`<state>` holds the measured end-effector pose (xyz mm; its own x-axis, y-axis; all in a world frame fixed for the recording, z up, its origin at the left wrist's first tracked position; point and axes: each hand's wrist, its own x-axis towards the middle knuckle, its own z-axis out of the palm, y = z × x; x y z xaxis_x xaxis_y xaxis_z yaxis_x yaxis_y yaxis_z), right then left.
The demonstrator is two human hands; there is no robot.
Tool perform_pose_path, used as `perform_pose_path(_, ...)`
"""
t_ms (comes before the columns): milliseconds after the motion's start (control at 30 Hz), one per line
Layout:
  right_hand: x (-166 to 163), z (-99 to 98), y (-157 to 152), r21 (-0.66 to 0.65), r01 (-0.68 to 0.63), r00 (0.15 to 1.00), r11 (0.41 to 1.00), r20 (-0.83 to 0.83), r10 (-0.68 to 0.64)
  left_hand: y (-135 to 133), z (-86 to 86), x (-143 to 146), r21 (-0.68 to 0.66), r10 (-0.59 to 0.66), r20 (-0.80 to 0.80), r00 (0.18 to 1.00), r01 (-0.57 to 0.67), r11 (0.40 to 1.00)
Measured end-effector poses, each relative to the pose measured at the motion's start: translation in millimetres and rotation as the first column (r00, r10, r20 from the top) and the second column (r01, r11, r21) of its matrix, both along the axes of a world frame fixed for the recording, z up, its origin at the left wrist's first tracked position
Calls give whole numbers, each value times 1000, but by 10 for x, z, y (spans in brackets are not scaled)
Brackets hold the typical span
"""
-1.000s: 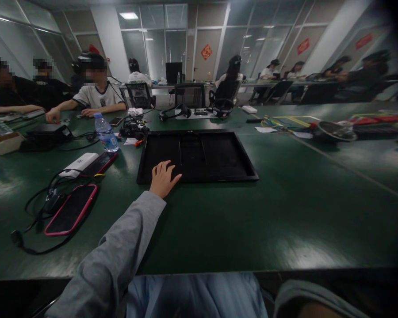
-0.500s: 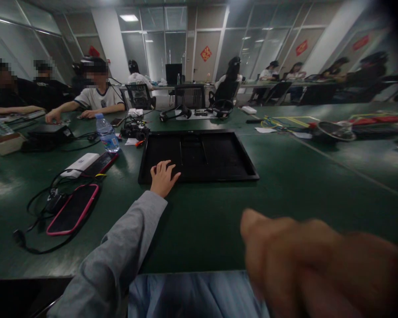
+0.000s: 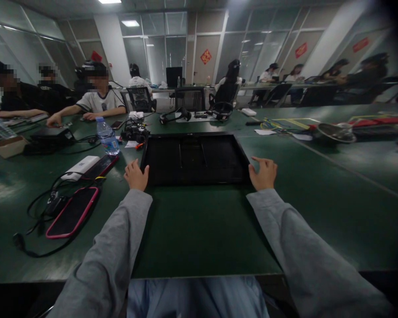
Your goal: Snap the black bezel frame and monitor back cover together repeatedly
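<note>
A shallow black rectangular tray (image 3: pixel 192 160) with a raised rim lies flat on the green table (image 3: pixel 199 229). Two thin lines run along its inside, and a small light mark shows on the far rim. At the tray's left near corner is my left hand (image 3: pixel 136 175), fingers apart, thumb at the rim. My right hand (image 3: pixel 263 173) is beside the right near corner with its thumb at the edge and its fingers spread and slightly bent. Neither hand is wrapped round the rim; whether they press on it I cannot tell.
To the left are a water bottle (image 3: pixel 107 138), a white power bank (image 3: pixel 81 168), a pink-edged phone (image 3: pixel 73 213) and a black cable (image 3: pixel 41 254). A metal bowl (image 3: pixel 333 133) stands at the far right near coloured wires. Several people sit around the tables.
My left hand has moved left from inside the tray to its left edge. My right hand, blurred and close to the camera before, has reached out to the tray's right edge.
</note>
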<state>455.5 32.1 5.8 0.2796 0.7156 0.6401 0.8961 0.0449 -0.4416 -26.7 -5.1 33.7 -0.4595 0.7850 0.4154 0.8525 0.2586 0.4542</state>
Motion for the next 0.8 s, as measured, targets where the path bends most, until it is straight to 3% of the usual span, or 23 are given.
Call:
perform_pose_path(167,190,-173,212,-215,-87,983,973,-177,49,90,-62,-95,-138,-38,100,994,52,989)
perform_pose_path(567,230,-267,290,-153,-155,977,976,-167,129,143,-90,-152,-126,-133,189,973,158,979)
perform_pose_path(800,223,-285,281,-154,-136,981,979,-160,112,124,-57,-159,-107,-109,275,955,144,984)
